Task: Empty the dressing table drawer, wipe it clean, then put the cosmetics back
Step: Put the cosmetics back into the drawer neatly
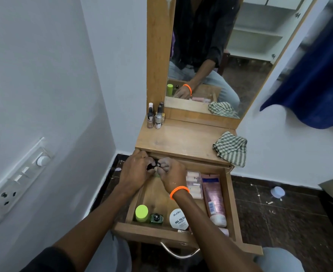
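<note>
The wooden drawer (231, 203) is pulled open below the dressing table top (181, 140). Both hands meet over its back left corner. My left hand (136, 171) and my right hand (170, 173), which wears an orange wristband, are each closed on small dark-capped bottles (155, 165) that the fingers mostly hide. In the drawer lie a pink tube (214, 199), a pack of pale sticks (194, 185), a green-lidded jar (141, 213), a green bottle (156, 218) and a white nail polish remover tub (178, 218). Several nail polish bottles (155, 116) stand on the top's back left.
A green checked cloth (230, 149) lies on the right edge of the table top. The mirror (210, 55) rises behind it. A switch panel (18, 179) sits on the left wall, a blue curtain (314, 79) hangs at the right. The drawer's metal handle (179, 254) sticks out toward me.
</note>
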